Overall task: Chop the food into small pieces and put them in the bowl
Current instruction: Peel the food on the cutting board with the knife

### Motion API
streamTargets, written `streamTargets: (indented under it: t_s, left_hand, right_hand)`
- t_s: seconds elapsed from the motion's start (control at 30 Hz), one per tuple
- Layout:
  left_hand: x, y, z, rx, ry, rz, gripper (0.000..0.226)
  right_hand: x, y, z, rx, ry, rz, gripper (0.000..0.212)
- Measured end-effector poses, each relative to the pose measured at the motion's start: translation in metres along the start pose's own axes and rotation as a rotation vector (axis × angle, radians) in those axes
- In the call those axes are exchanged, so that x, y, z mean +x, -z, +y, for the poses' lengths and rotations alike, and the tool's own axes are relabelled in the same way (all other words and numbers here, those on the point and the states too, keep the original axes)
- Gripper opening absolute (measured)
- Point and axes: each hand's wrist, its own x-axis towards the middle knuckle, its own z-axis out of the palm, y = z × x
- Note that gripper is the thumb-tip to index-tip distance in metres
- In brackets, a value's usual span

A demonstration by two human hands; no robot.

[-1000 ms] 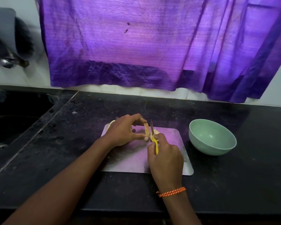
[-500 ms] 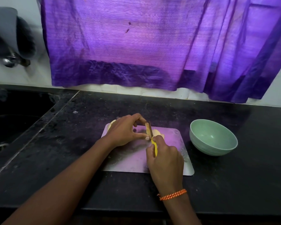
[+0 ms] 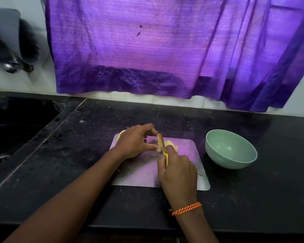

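The left hand (image 3: 135,143) is pinching the food (image 3: 159,139) on the cutting board (image 3: 186,155), far from the bowl (image 3: 230,149), while the right hand (image 3: 178,170) is gripping the knife (image 3: 163,146), so a slip could be nicking those close fingers.

We find the flat rectangular cutting board (image 3: 182,179) on the black stone surface (image 3: 253,199), the pale green round bowl (image 3: 231,149) just right of it, the dark sunken sink (image 3: 12,134) far left, and the purple cloth curtain (image 3: 147,50) hanging behind.

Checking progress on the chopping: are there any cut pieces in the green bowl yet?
No, the green bowl shows only its bare inside, with no food pieces in it.
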Motion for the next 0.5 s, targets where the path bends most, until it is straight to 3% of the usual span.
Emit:
streamTargets:
  t_s: [0.27,0.5]
  left_hand:
    - [0.0,-0.002,0.002,-0.009,-0.019,0.007,0.049]
    - [0.0,-0.002,0.003,-0.014,-0.016,0.012,0.046]
  right_hand:
    - [0.009,-0.005,0.001,-0.023,-0.027,-0.021,0.014]
    - [0.002,-0.003,0.003,-0.029,-0.027,-0.071,0.02]
